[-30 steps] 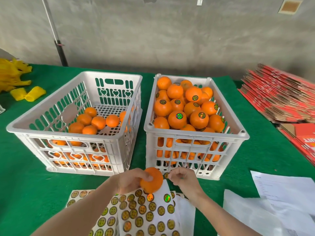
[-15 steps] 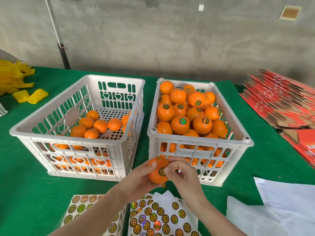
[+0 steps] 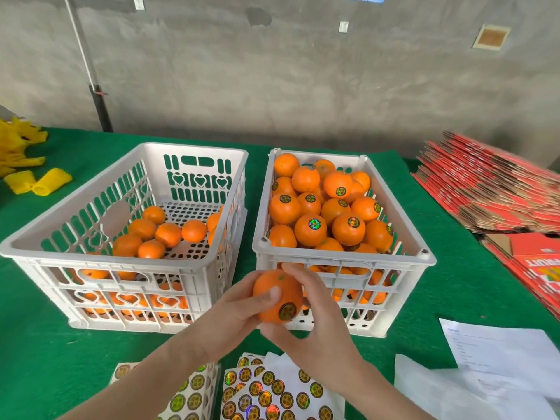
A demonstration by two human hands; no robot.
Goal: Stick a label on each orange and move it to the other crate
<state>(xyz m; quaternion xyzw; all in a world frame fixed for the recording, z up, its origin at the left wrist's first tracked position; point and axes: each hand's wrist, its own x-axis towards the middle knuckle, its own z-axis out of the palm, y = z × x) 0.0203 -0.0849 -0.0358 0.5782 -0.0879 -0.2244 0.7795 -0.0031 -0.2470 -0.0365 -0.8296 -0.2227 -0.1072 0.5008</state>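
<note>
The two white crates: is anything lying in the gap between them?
No. The head view shows only a narrow strip of bare green table cover between the left crate and the right crate.

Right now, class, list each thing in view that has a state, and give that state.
held orange: labelled, off the table
left hand: grips held orange
right hand: grips held orange
left crate: partly filled, oranges show no labels
right crate: heaped, many oranges labelled
sticker sheets: lying on table
</note>
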